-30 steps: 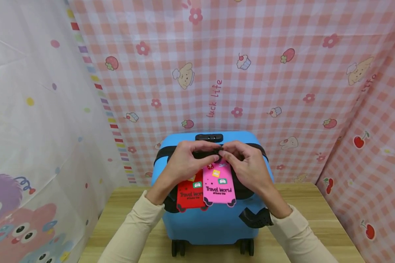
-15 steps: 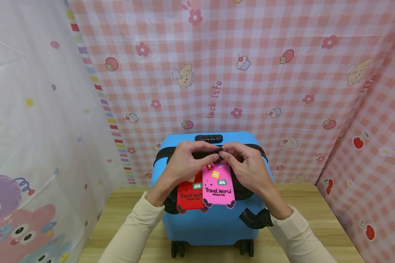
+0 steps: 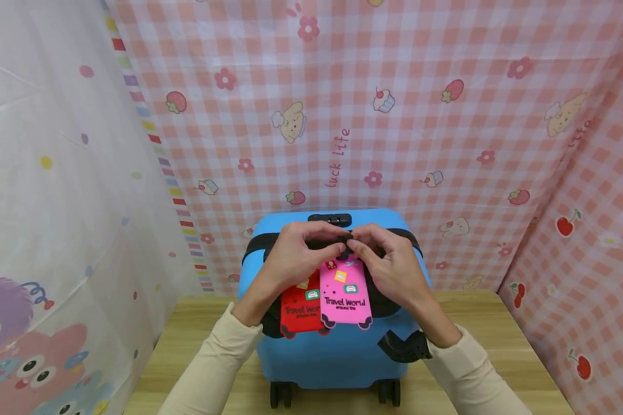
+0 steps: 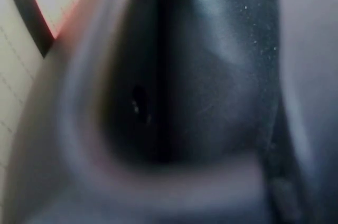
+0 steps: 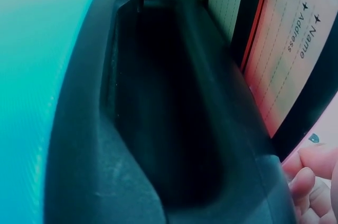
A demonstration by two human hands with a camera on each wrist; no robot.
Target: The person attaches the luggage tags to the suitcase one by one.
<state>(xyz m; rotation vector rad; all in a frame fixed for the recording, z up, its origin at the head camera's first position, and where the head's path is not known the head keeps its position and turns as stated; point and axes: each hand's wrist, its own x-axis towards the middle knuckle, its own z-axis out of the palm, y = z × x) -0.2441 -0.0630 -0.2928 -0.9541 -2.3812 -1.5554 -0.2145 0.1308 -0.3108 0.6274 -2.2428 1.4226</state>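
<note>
A light blue suitcase (image 3: 337, 363) stands on its wheels, a pink luggage tag (image 3: 345, 294) and a red luggage tag (image 3: 298, 310) hanging in front of its black handle part. My left hand (image 3: 297, 253) and right hand (image 3: 390, 262) meet over the top of the pink tag. Between their thumbs and fingertips they pinch its small black strap (image 3: 345, 237). The pink tag overlaps the red one's right side. In the right wrist view, the tags' name-and-address cards (image 5: 290, 49) show beside the black handle housing (image 5: 79, 145). Blurred black handle housing (image 4: 174, 192) fills the left wrist view.
A black combination lock (image 3: 330, 219) sits at the suitcase's far top edge. A black band (image 3: 259, 240) crosses the suitcase. A black perforated strap (image 3: 404, 347) is by the right wrist. Wooden table (image 3: 192, 346) underneath; pink checked cloth (image 3: 415, 132) hangs behind.
Both hands stay almost in place, with only small fingertip movements. Slightly more of the black strap shows between them, and the tags shift barely.
</note>
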